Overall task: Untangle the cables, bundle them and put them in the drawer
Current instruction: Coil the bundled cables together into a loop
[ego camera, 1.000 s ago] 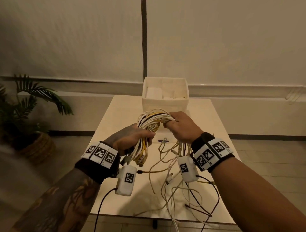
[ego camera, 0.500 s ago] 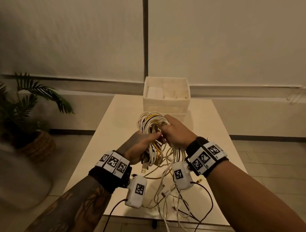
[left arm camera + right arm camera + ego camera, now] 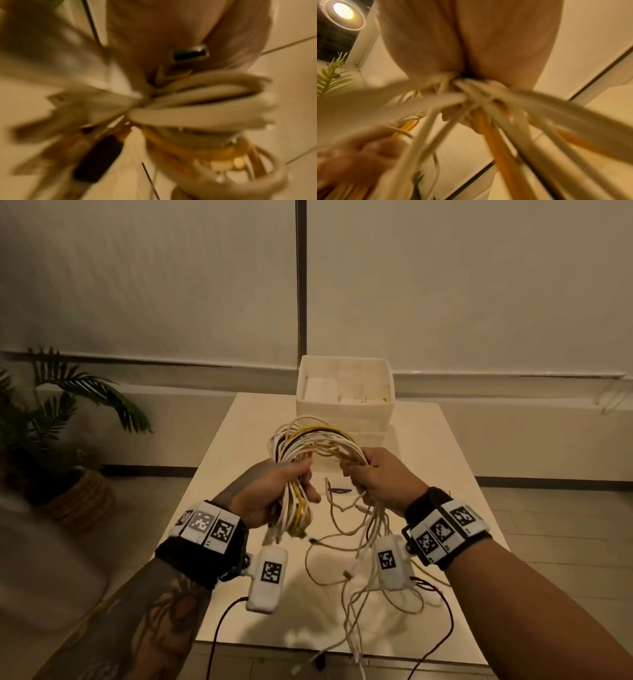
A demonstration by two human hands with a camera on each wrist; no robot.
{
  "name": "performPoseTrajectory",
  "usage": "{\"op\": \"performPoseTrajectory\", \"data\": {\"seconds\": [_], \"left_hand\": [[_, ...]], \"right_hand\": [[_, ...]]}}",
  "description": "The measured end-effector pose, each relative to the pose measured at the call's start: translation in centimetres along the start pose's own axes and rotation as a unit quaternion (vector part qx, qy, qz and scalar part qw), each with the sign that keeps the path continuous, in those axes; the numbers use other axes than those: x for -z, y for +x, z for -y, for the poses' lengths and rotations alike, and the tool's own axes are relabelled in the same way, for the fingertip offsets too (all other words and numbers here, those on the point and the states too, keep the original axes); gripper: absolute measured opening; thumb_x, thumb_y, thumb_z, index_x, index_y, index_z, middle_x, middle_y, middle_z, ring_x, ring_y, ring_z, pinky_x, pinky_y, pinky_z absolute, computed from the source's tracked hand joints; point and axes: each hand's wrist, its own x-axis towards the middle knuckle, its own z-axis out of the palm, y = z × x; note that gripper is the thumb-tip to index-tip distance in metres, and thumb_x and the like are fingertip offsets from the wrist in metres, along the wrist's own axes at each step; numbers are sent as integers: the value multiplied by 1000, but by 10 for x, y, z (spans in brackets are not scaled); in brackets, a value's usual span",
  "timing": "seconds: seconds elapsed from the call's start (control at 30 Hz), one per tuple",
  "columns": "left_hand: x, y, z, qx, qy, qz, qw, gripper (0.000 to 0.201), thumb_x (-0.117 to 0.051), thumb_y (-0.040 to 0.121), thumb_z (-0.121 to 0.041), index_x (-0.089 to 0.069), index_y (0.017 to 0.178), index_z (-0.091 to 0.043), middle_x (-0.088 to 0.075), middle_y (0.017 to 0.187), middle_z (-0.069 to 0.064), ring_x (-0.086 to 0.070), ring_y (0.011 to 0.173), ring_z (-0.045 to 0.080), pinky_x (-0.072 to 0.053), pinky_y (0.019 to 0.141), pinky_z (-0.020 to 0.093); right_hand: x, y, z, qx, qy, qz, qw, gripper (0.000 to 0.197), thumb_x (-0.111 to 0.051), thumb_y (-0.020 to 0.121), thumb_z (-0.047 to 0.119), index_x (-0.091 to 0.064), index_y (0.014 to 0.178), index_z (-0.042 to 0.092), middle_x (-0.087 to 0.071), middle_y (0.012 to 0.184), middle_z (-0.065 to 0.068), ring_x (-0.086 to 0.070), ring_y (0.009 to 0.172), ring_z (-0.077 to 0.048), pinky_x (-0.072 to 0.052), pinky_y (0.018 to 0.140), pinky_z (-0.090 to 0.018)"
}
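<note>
Pale wall [image 3: 445,285] and a plant [image 3: 61,419] at my left; below me the table [image 3: 428,446], with the drawer [image 3: 342,414] at its far edge. Above it I hold the cables [image 3: 315,440] as one looped arch, left hand [image 3: 274,494] fisted round one side, right hand [image 3: 380,477] clamped on the other, loose ends trailing down. I'm mid-bundling, I judge; next, wrap the tails tight.
</note>
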Motion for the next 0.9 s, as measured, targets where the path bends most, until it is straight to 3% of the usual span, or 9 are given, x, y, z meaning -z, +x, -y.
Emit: {"op": "performPoseTrajectory", "data": {"seconds": [0.07, 0.13, 0.27, 0.4, 0.5, 0.63, 0.73, 0.87, 0.9], "left_hand": [[8, 0, -4, 9, 81, -16, 997, 28, -54, 98, -28, -57, 80, -6, -63, 65, 12, -64, 83, 33, -53, 65, 35], [15, 0, -7, 10, 111, -21, 994, 26, -58, 95, -28, -59, 81, -6, -61, 64, 10, -63, 69, 28, -52, 69, 38], [16, -1, -13, 2, 82, 4, 997, 24, -59, 94, -25, -57, 78, -7, -51, 63, 8, -50, 51, 17, -48, 52, 29], [9, 2, -13, -14, 5, 20, 1000, 26, -65, 85, -33, -62, 85, -7, -51, 69, 7, -49, 55, 18, -49, 48, 27], [-1, 4, -10, -38, -28, -17, 999, 25, -58, 93, -18, -61, 107, 3, -53, 68, 11, -54, 54, 20, -51, 51, 29], [-11, 2, -6, -42, -63, -20, 997, 16, -57, 90, -4, -61, 100, 8, -62, 63, 13, -63, 52, 21, -53, 49, 29], [-16, 0, -6, -24, -76, -6, 997, 26, -62, 82, -8, -63, 102, 9, -67, 71, 19, -67, 57, 25, -56, 52, 33], [-24, -1, -1, -12, -74, -4, 997, 50, -74, 72, -18, -63, 115, 6, -68, 101, 29, -70, 83, 38, -59, 63, 43], [-26, -1, 0, -14, -60, -16, 998, 49, -77, 68, -17, -65, 110, 6, -69, 101, 30, -70, 86, 39, -59, 63, 42]], "right_hand": [[4, 1, 1, -3, -35, 6, 999, 20, -56, 96, 21, -58, 78, 15, -46, 59, -1, -40, 49, -14, -36, 47, -26], [8, 1, 5, -8, -54, 21, 998, 20, -55, 96, 22, -59, 78, 15, -47, 59, 0, -40, 48, -12, -36, 46, -25], [11, 1, 17, 12, -98, 41, 994, 23, -54, 97, 24, -58, 76, 18, -48, 58, 5, -42, 44, -5, -37, 47, -21], [2, 3, 23, 7, -135, 85, 987, 26, -52, 98, 28, -58, 75, 17, -49, 56, 7, -43, 45, -8, -40, 49, -24], [-2, 2, 26, 0, -126, 103, 987, 29, -50, 99, 32, -58, 76, 14, -49, 57, 4, -43, 48, -13, -41, 50, -27], [-8, -3, 28, -6, -107, 127, 986, 35, -50, 99, 37, -56, 72, 14, -47, 55, 3, -40, 45, -12, -37, 45, -24], [-14, -6, 30, -10, -116, 139, 983, 35, -51, 98, 33, -56, 68, 16, -48, 56, 1, -40, 46, -14, -36, 44, -23], [-27, -6, 29, 29, -183, 149, 971, 8, -56, 92, 15, -63, 97, 15, -65, 83, 0, -62, 68, -17, -54, 63, -29], [-29, -6, 29, 30, -199, 147, 969, 18, -56, 91, 12, -63, 108, 13, -67, 94, -4, -66, 81, -21, -56, 71, -30]]}}
